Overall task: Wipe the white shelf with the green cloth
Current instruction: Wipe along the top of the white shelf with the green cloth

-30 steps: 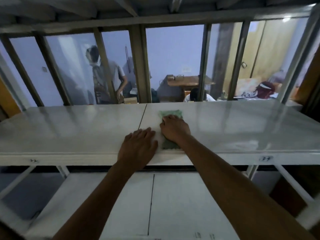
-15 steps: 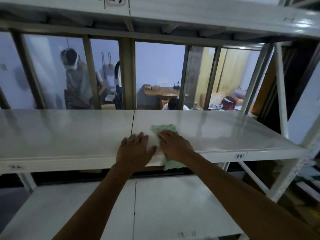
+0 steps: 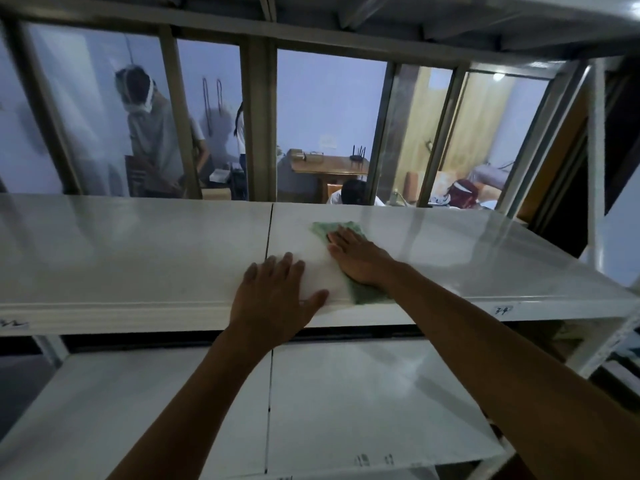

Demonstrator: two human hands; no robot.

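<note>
A white metal shelving unit fills the view, its tiers stacked one above another. The white shelf (image 3: 138, 258) at chest height is the widest surface, made of two glossy panels that meet at a dark seam (image 3: 268, 233) just left of centre; a handwritten label (image 3: 503, 310) sits on its front lip toward the right. Below it runs a lower shelf (image 3: 363, 393), also split by a seam and carrying nothing that can be seen. The underside of an upper tier (image 3: 415, 15) crosses the top of the frame. Behind the unit stands a glazed partition (image 3: 329, 116) with metal mullions; through it a room shows a wooden desk (image 3: 329, 166) holding small boxes and a router, and a person in a grey shirt (image 3: 152, 133) bent forward at the left.

On the white shelf, the right hand (image 3: 356, 256) lies flat with fingers straight and together, pressing down on the green cloth (image 3: 367, 294). The cloth lies on the right panel just right of the seam, one end showing beyond the fingertips, the other reaching the shelf's front edge beneath the wrist. The left hand (image 3: 277, 299) rests palm down on the front edge, fingers spread and straight across the seam, thumb pointing toward the cloth, gripping nothing.
</note>
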